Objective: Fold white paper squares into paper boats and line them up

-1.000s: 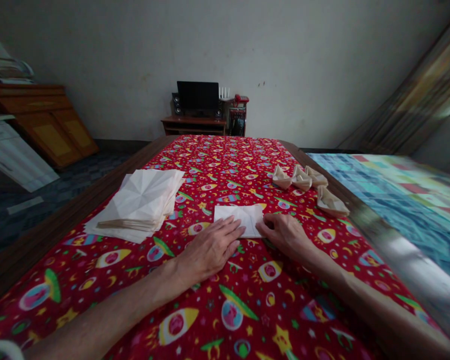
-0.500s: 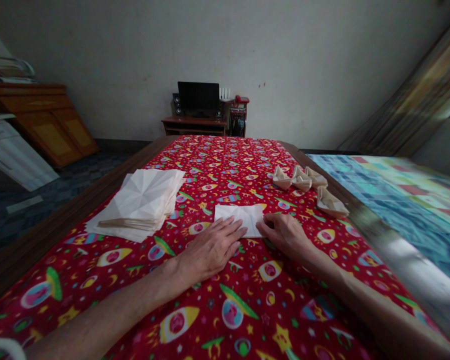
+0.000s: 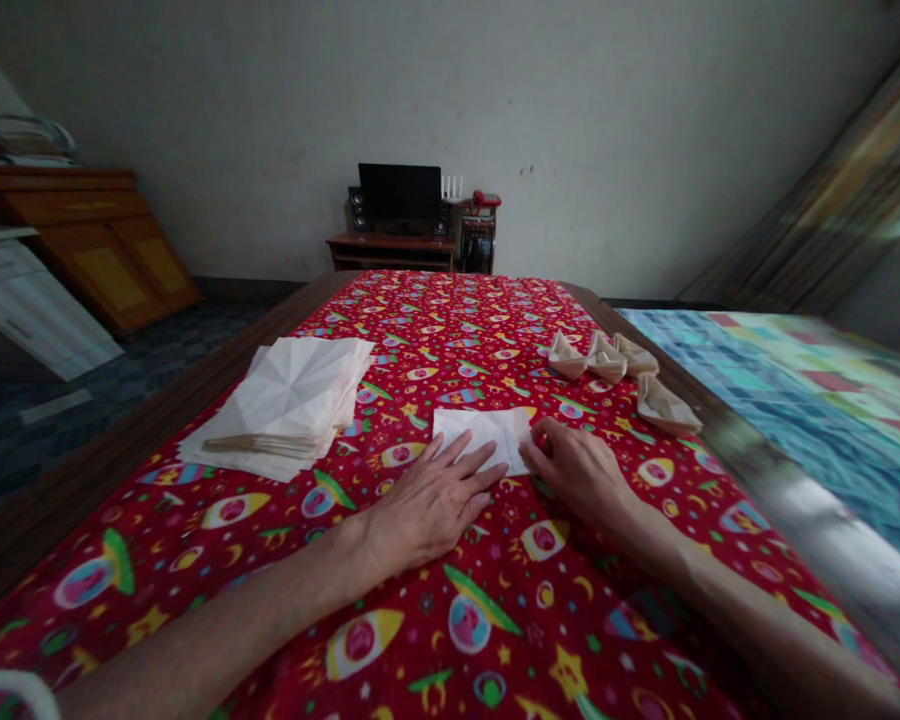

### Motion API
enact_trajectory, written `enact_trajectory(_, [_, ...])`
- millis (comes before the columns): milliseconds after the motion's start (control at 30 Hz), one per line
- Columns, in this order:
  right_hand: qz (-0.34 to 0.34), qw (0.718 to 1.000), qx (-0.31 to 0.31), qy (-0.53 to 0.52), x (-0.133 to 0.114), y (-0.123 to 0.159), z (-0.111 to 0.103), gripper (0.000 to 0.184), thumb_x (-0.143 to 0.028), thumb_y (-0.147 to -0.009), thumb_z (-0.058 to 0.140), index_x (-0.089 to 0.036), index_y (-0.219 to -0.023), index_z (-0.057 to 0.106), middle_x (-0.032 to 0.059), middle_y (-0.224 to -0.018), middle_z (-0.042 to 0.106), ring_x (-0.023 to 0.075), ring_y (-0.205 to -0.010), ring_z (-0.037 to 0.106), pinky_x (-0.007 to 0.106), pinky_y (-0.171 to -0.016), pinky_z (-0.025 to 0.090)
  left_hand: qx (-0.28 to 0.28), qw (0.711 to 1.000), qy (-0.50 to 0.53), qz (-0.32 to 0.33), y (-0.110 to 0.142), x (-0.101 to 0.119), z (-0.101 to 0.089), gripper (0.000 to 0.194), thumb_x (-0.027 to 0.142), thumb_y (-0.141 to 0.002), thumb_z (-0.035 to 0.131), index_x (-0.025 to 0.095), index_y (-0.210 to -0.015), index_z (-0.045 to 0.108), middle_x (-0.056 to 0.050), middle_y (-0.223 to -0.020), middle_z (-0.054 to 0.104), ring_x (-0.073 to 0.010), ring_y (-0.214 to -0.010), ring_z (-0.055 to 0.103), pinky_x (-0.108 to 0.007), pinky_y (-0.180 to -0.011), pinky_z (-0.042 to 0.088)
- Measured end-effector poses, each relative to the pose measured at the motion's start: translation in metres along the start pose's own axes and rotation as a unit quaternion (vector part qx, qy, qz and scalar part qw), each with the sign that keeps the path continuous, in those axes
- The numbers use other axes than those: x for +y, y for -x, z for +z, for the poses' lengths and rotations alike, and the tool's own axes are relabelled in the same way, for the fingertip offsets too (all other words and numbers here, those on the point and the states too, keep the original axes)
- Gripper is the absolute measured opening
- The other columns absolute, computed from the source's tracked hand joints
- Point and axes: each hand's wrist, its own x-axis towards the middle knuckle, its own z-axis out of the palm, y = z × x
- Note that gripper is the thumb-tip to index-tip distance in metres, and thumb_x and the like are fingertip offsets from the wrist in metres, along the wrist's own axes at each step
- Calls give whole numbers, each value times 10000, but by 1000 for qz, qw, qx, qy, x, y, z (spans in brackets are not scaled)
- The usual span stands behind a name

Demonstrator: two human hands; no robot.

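Observation:
A folded sheet of white paper (image 3: 487, 428) lies flat on the red patterned tablecloth (image 3: 450, 340), its long side running left to right. My left hand (image 3: 446, 490) rests on the paper's near left part with fingers spread. At the paper's right end, my right hand (image 3: 574, 465) pinches the edge between thumb and curled fingers. To the left sits a stack of creased white paper sheets (image 3: 289, 385), with folded edges showing at its near side. Several folded paper boats (image 3: 606, 358) stand on the cloth at the right, one of them nearer me than the others.
Beyond the table's far end are a monitor (image 3: 400, 192) on a small desk and a red telephone (image 3: 486, 199). A bed with a blue patchwork cover (image 3: 757, 400) adjoins the right side. Wooden cabinets (image 3: 97, 250) stand at the left. A white curved rim (image 3: 15, 685) shows at bottom left.
My left hand's fingers have spread wider on the paper. My right hand keeps its pinch at the right edge. The whole view has shifted slightly.

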Motion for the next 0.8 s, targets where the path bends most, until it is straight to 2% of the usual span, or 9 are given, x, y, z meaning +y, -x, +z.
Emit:
enact_trajectory(67, [-55, 994, 89, 34, -5, 9, -6, 272, -279, -877, 435, -184, -1049, 624, 108, -853, 682, 204, -751, 599, 271, -600, 424, 7, 1000, 3, 5, 1, 0, 1, 396, 318, -966, 335, 304, -1357, 395, -4, -1465, 364, -271, -1370, 268, -527, -1094, 259])
enact_trajectory(100, [-81, 989, 113, 47, -9, 15, -8, 318, -243, -884, 416, -166, -1139, 588, 134, -946, 680, 231, -830, 607, 301, -646, 458, 10, 1000, 4, 9, 1, -1, 1, 398, 320, -967, 333, 304, -1361, 387, -6, -1468, 358, -264, -1372, 264, -523, -1097, 255])
enact_trajectory(167, [-174, 978, 105, 38, -18, 27, -9, 409, -164, -898, 363, -131, -1285, 491, 164, -1140, 631, 255, -992, 594, 371, -792, 491, 12, 1000, 0, 17, 1, 0, 1, 394, 314, -967, 335, 289, -1355, 395, -16, -1464, 366, -258, -1378, 252, -512, -1101, 251])
enact_trajectory(200, [-232, 969, 85, 21, -22, 33, -7, 437, -137, -903, 335, -129, -1323, 455, 166, -1226, 588, 261, -1104, 555, 405, -891, 471, 10, 1000, -3, 18, 1, 0, 1, 385, 310, -966, 334, 273, -1341, 415, -24, -1454, 380, -259, -1379, 248, -508, -1101, 252])
enact_trajectory(267, [-293, 955, 38, -5, -26, 43, -1, 464, -216, -934, 352, -141, -1391, 375, 153, -1355, 486, 275, -1273, 421, 469, -1007, 406, 3, 1000, -7, 16, 0, 0, 0, 364, 302, -968, 327, 242, -1297, 469, -40, -1438, 403, -267, -1378, 250, -502, -1098, 259])
enact_trajectory(333, [-278, 960, 11, -15, -25, 51, 7, 596, -373, -932, 406, -95, -1441, 270, 188, -1440, 352, 285, -1339, 318, 467, -1033, 394, -5, 1000, -5, 12, -1, 1, -1, 358, 300, -969, 320, 228, -1272, 496, -49, -1445, 392, -278, -1376, 253, -503, -1093, 265])
enact_trajectory(433, [-272, 962, -29, -6, -16, 56, 11, 678, -438, -930, 396, -67, -1462, 198, 186, -1485, 242, 268, -1369, 241, 435, -1063, 372, -9, 1000, 0, 10, -2, 0, -1, 380, 301, -965, 335, 248, -1325, 442, -31, -1476, 343, -282, -1379, 244, -502, -1096, 256])
enact_trajectory(633, [-272, 959, -64, 43, -1, 57, -3, 582, -408, -951, 353, -40, -1401, 349, 179, -1463, 277, 264, -1362, 248, 419, -1072, 360, -30, 999, -10, 11, 5, -6, -6, 426, 356, -973, 299, 288, -1390, 353, 11, -1492, 309, -233, -1386, 239, -444, -1116, 229])
enact_trajectory(800, [-268, 962, -34, 42, 0, 54, -4, 512, -360, -947, 373, -32, -1330, 460, 194, -1383, 423, 283, -1299, 380, 436, -1045, 397, -36, 999, -34, 1, 28, -17, -14, 417, 355, -982, 275, 312, -1391, 343, 30, -1476, 336, -207, -1384, 248, -454, -1119, 201])
